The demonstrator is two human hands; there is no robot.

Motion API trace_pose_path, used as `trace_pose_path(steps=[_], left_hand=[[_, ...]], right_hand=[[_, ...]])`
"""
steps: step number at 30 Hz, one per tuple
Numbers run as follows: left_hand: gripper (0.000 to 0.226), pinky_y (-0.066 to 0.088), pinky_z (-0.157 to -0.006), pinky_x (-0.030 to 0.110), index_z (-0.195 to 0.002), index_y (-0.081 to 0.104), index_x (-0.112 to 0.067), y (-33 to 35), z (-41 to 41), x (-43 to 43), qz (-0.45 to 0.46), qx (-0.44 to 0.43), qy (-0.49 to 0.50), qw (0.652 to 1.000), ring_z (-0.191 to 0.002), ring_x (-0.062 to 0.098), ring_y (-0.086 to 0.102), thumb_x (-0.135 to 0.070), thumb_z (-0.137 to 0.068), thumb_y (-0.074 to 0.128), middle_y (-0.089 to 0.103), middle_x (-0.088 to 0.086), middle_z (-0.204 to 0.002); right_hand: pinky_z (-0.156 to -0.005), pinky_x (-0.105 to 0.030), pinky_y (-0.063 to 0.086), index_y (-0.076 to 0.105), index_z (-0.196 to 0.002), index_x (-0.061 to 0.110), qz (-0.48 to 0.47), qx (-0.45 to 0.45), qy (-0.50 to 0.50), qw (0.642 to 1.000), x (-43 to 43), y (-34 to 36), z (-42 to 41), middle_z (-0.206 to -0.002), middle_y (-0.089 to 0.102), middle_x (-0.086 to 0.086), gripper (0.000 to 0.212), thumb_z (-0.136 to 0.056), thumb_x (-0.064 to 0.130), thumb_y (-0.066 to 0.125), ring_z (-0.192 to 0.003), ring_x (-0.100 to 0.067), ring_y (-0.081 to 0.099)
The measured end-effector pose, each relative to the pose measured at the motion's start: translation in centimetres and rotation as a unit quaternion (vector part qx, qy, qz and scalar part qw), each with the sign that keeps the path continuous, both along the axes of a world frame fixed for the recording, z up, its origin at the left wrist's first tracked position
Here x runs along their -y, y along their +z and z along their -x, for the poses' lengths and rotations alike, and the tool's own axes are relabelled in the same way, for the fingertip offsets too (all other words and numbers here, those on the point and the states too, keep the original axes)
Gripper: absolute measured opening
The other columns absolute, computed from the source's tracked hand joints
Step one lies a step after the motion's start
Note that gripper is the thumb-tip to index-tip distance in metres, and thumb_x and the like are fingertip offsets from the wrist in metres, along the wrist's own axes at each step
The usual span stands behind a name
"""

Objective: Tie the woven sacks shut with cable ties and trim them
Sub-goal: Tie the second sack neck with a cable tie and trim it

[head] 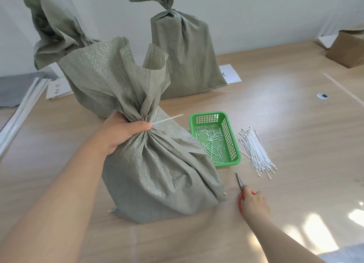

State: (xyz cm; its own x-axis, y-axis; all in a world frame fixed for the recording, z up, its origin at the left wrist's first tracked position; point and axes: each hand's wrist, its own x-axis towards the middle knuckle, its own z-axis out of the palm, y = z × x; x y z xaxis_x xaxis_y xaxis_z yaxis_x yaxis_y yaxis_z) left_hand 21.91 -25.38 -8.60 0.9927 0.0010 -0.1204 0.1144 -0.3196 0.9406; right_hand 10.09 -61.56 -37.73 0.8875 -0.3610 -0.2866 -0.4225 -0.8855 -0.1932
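Note:
A grey-green woven sack [157, 176] stands on the wooden table in front of me. My left hand [124, 130] grips its gathered neck. A white cable tie [167, 118] circles the neck, its long tail sticking out to the right. My right hand [254, 203] is down on the table to the right of the sack, fingers curled round red-handled scissors [240, 186] whose blades point away from me. A loose bundle of white cable ties [256, 150] lies right of a green basket [233, 160] that holds several cut-off tie ends.
A tied sack [185, 62] stands at the back, another sack [59, 32] at the back left. White paper labels [229, 73] lie by them. A cardboard box [346, 48] sits at the far right. A round metal grommet [323, 96] is set in the table.

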Motion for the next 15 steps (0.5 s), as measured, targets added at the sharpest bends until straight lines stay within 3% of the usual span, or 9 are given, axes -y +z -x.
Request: trace_pose_path(steps=[3, 7, 10, 15], left_hand=[[0.028, 0.050, -0.087, 0.024, -0.094, 0.073, -0.022, 0.0, 0.0, 0.1, 0.001, 0.001, 0.000, 1.000, -0.091, -0.001, 0.072, -0.003, -0.077, 0.082, 0.078, -0.017, -0.090], [0.027, 0.049, -0.080, 0.019, -0.094, 0.071, -0.024, 0.1, 0.1, 0.2, -0.002, 0.000, -0.004, 1.000, -0.085, -0.006, 0.071, -0.004, -0.079, 0.080, 0.077, -0.021, -0.086], [0.026, 0.049, -0.080, 0.019, -0.094, 0.071, -0.024, 0.2, 0.1, 0.2, 0.002, 0.002, -0.008, 1.000, -0.083, -0.007, 0.071, -0.004, -0.079, 0.080, 0.077, -0.022, -0.084], [0.025, 0.049, -0.074, 0.013, -0.094, 0.071, -0.024, 0.0, 0.3, 0.0, 0.014, 0.000, -0.019, 1.000, -0.079, -0.011, 0.069, -0.005, -0.081, 0.079, 0.076, -0.023, -0.080]], right_hand=[[-0.078, -0.038, 0.049, 0.051, -0.120, 0.018, -0.010, -0.010, 0.022, 1.000, 0.5, -0.1, -0.4, -0.101, 0.058, -0.017, 0.027, -0.101, 0.031, 0.038, -0.097, -0.038, 0.063], [-0.076, -0.038, 0.047, 0.045, -0.122, 0.017, -0.029, -0.012, 0.028, 0.999, 1.3, 0.3, -0.3, -0.102, 0.065, -0.014, 0.026, -0.098, 0.028, 0.041, -0.100, -0.035, 0.065], [-0.068, -0.033, 0.042, 0.046, -0.124, 0.020, -0.077, 0.040, 0.023, 0.996, 1.2, 1.3, 0.7, -0.101, 0.072, -0.008, 0.029, -0.097, 0.031, 0.046, -0.095, -0.034, 0.067], [-0.066, -0.032, 0.043, 0.053, -0.118, 0.026, -0.177, 0.141, -0.050, 0.973, 0.5, 4.6, 1.0, -0.077, 0.066, 0.006, 0.030, -0.089, 0.026, 0.063, -0.077, -0.028, 0.067]])
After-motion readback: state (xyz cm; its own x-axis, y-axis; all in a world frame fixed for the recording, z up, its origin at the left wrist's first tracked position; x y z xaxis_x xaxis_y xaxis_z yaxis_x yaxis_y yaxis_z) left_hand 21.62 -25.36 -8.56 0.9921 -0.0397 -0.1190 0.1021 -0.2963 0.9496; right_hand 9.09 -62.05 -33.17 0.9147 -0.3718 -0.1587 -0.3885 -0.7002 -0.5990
